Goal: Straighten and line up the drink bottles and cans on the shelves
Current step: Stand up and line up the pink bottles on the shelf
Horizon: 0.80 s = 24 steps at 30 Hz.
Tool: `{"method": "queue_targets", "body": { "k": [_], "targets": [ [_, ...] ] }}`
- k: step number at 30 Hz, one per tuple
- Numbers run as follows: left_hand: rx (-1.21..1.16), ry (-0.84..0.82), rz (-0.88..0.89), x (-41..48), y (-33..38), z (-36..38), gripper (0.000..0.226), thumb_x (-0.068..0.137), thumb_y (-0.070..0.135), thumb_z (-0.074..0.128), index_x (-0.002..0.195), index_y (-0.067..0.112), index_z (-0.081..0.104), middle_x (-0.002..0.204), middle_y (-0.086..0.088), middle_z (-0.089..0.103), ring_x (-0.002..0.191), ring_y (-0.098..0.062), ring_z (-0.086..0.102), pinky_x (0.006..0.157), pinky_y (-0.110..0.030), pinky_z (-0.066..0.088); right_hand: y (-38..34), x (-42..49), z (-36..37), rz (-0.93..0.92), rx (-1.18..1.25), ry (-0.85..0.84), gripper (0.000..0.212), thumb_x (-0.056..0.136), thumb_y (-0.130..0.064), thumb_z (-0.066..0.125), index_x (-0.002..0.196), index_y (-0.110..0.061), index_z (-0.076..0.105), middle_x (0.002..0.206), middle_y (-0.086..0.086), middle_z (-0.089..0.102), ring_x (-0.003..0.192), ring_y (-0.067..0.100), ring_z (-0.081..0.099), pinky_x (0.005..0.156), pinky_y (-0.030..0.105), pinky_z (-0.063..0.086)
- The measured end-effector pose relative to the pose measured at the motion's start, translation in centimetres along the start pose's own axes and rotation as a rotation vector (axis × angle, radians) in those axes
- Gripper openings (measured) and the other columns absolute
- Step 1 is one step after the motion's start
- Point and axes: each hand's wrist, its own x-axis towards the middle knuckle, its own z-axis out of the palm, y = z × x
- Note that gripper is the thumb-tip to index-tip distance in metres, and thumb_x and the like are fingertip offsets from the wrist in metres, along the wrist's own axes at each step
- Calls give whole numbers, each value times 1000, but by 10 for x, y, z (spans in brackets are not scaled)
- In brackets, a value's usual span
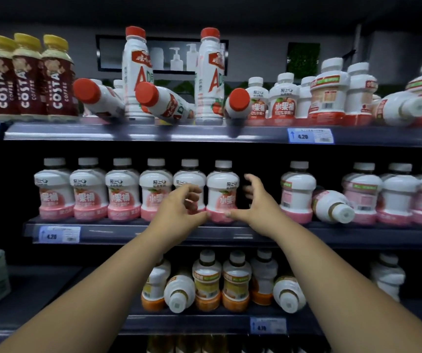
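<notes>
On the middle shelf (153,231) stands a row of white bottles with pink bases. My left hand (179,210) and my right hand (258,202) flank one upright pink bottle (221,189) at the row's right end. Both thumbs touch its base and the fingers are loosely curved, not closed round it. A dark gap lies to its right, then another upright bottle (297,192). Beside that, a pink bottle (332,206) lies tipped with its cap toward me.
On the top shelf, three red-capped bottles (97,98) (164,103) (238,104) lie on their sides among two tall upright ones (137,72). Costa coffee bottles (24,77) stand at left. A white bottle (403,108) lies tipped at top right. On the lower shelf, two orange bottles (179,291) (288,294) are tipped.
</notes>
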Motion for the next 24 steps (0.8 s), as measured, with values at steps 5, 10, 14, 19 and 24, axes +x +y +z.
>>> {"method": "queue_targets", "body": {
  "k": [5, 10, 14, 19, 24],
  "targets": [
    [-37, -60, 84, 15, 39, 54, 44, 73, 19, 85, 108, 27, 59, 99, 4, 63, 85, -15, 65, 72, -23, 52, 10, -23, -56, -75, 19, 95, 91, 70, -29, 89, 145, -31, 37, 139, -2, 48, 126, 10, 49, 108, 35, 42],
    [-78, -84, 122, 31, 78, 120, 50, 72, 21, 86, 110, 31, 54, 100, 6, 61, 87, -11, 64, 77, -20, 49, 43, -46, -127, -112, -86, 264, 67, 70, -25, 88, 124, -38, 50, 127, -7, 57, 117, 5, 54, 100, 26, 44],
    [-159, -94, 40, 48, 95, 165, 57, 70, 16, 88, 113, 26, 52, 96, 5, 60, 83, -12, 62, 74, -12, 48, 81, -58, -165, -22, -128, 354, 61, 70, -22, 85, 125, -24, 58, 121, -8, 57, 111, 10, 56, 99, 28, 46],
    [-127, 44, -97, 66, 98, 198, 85, 59, 37, 93, 125, 17, 45, 112, 0, 63, 99, -18, 62, 89, -36, 52, 115, -58, -165, -4, -142, 416, 44, 73, -25, 82, 111, -27, 59, 110, -5, 57, 99, 15, 58, 89, 32, 50],
    [-73, 41, -174, 70, 99, 211, 84, 59, 49, 90, 120, 17, 42, 115, -3, 64, 103, -23, 64, 88, -41, 54, 122, -59, -134, 17, -53, 579, 48, 70, -37, 85, 108, -30, 56, 110, -10, 53, 100, 15, 56, 84, 34, 51]
  ]
}}
